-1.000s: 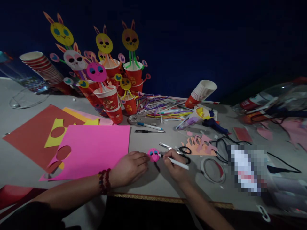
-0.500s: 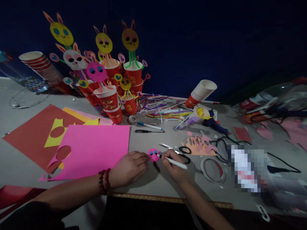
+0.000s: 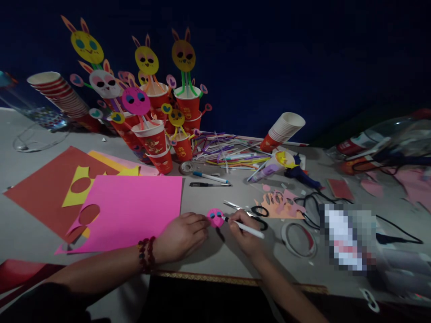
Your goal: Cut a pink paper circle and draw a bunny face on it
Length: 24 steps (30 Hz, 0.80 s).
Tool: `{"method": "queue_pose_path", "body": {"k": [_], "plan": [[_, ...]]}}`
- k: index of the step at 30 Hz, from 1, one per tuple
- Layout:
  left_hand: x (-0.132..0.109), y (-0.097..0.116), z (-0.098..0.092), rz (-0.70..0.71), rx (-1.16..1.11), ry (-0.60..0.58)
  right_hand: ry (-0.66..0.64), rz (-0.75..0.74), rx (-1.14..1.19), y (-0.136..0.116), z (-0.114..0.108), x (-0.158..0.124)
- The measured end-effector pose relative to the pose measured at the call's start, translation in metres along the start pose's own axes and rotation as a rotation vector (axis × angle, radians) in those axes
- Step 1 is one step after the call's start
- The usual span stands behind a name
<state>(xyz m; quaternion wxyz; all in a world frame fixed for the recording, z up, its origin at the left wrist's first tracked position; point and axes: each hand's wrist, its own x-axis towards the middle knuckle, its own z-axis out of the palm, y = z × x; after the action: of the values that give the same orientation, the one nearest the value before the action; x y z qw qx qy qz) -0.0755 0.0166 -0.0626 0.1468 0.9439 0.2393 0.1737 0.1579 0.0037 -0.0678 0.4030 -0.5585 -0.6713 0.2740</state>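
A small round pink paper face (image 3: 215, 218) with blue eyes and dark marks lies on the table in front of me. At its left edge are the fingertips of my left hand (image 3: 186, 235), closed together and steadying it. A white marker (image 3: 248, 229) is gripped in my right hand (image 3: 245, 235), its dark tip at the face's right eye. Just behind the right hand lie scissors (image 3: 247, 210) with black handles, partly covered by the fingers. A large pink sheet (image 3: 134, 211) with cut-outs lies left of my left hand.
Red paper cups (image 3: 151, 141) carrying paper bunny figures stand at the back left. Behind the black pen (image 3: 209, 185) and blue marker (image 3: 210, 176) are scattered pipe cleaners (image 3: 232, 152). A tape roll (image 3: 298, 240), black cable (image 3: 313, 195) and orange paper scraps (image 3: 279, 207) lie at right.
The marker tip and my right hand have shifted very slightly right over the pink face. My left hand stays at its edge.
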Motion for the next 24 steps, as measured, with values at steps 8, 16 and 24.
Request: {"method": "queue_pose_path", "body": {"k": [8,16,24], "plan": [[0.0005,0.0001,0.0004,0.001,0.006,0.018,0.021,-0.003,0.014,0.0,0.0004,0.0002],[-0.0004,0.0,0.0002,-0.003,0.006,0.021,0.017,0.002,0.017,0.0,-0.0001,-0.0003],[-0.0008,-0.0004,0.0005,0.005,0.001,0.023,0.028,0.002,0.03,0.0013,0.0004,-0.0003]]}}
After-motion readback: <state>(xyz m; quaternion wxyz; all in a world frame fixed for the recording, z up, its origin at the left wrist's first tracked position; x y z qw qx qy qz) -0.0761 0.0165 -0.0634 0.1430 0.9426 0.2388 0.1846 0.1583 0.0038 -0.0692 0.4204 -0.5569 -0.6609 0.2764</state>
